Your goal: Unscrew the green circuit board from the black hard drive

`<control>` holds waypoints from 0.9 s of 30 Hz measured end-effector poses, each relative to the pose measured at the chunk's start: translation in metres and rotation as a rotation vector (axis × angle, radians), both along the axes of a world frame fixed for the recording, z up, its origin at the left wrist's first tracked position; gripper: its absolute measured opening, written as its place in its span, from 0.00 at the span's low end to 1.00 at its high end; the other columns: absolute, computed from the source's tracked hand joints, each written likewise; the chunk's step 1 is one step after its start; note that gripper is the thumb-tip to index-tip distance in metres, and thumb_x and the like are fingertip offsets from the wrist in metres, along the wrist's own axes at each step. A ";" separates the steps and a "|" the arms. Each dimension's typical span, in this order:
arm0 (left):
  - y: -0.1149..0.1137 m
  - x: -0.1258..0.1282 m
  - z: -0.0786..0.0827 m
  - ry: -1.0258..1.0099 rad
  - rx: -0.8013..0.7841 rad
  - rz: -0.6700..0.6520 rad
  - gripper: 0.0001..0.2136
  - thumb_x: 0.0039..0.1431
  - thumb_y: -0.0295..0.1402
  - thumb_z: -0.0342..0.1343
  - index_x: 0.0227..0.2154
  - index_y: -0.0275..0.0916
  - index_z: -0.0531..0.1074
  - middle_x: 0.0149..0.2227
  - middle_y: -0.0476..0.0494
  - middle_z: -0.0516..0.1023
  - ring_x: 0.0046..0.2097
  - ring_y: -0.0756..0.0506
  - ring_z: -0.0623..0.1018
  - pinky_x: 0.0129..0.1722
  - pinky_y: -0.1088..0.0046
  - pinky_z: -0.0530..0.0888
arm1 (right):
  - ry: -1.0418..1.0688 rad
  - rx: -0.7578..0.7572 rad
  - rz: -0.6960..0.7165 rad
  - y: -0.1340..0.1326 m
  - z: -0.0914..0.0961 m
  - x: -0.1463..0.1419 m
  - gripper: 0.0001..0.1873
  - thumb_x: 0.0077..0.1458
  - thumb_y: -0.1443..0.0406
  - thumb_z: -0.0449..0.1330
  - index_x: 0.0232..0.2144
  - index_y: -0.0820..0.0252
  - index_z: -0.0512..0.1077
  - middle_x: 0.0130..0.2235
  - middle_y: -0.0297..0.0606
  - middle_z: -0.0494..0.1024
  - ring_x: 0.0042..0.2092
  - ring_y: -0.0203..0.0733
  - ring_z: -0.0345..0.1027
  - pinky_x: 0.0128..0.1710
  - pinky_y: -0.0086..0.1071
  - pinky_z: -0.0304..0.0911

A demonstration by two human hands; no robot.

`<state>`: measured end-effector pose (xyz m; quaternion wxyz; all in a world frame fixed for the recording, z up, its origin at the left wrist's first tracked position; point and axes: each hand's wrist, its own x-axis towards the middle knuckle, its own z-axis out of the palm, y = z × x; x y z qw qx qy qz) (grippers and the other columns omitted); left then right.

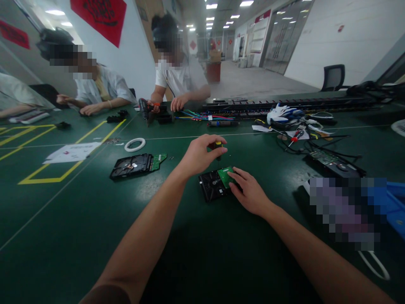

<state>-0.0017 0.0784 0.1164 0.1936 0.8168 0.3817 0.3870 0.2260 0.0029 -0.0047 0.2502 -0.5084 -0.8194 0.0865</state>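
In the middle of the head view a black hard drive [210, 186] lies on the green table, with a green circuit board [225, 176] on its far right part. My left hand [202, 153] is closed around a small screwdriver [218, 145] with a black and yellow handle, held upright above the drive's far edge. Its tip is too small to make out. My right hand [249, 190] has its fingers stretched out, and they touch the circuit board and the drive's right side. Further left lies a second hard drive [133, 165] with a green board [158, 161] at its end.
A white tape roll [135, 145] and a paper sheet [72, 152] lie left. At right are another drive [338, 162], cables, gloves [283, 114], a red screwdriver [296, 136] and a blue bin [395, 202]. Across the table a co-worker's hand is at a power drill [144, 110].
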 end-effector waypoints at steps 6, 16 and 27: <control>-0.002 0.001 0.001 0.024 0.024 0.015 0.13 0.67 0.32 0.61 0.52 0.42 0.80 0.48 0.43 0.83 0.47 0.45 0.80 0.47 0.66 0.77 | 0.015 0.017 0.006 0.001 -0.001 0.001 0.24 0.72 0.57 0.54 0.64 0.59 0.70 0.68 0.53 0.68 0.69 0.59 0.63 0.67 0.60 0.60; -0.001 0.000 0.000 0.032 0.023 -0.018 0.16 0.66 0.29 0.60 0.55 0.43 0.79 0.53 0.44 0.83 0.49 0.44 0.81 0.50 0.64 0.78 | 0.016 0.007 -0.007 0.000 0.000 0.000 0.25 0.71 0.58 0.55 0.65 0.58 0.70 0.69 0.53 0.68 0.68 0.60 0.63 0.67 0.60 0.61; 0.000 0.002 -0.002 0.016 0.043 0.014 0.10 0.66 0.31 0.62 0.49 0.43 0.81 0.47 0.42 0.79 0.45 0.45 0.80 0.41 0.70 0.78 | 0.010 -0.002 -0.008 0.000 -0.003 0.001 0.25 0.72 0.56 0.54 0.66 0.56 0.69 0.70 0.51 0.67 0.69 0.59 0.62 0.67 0.61 0.60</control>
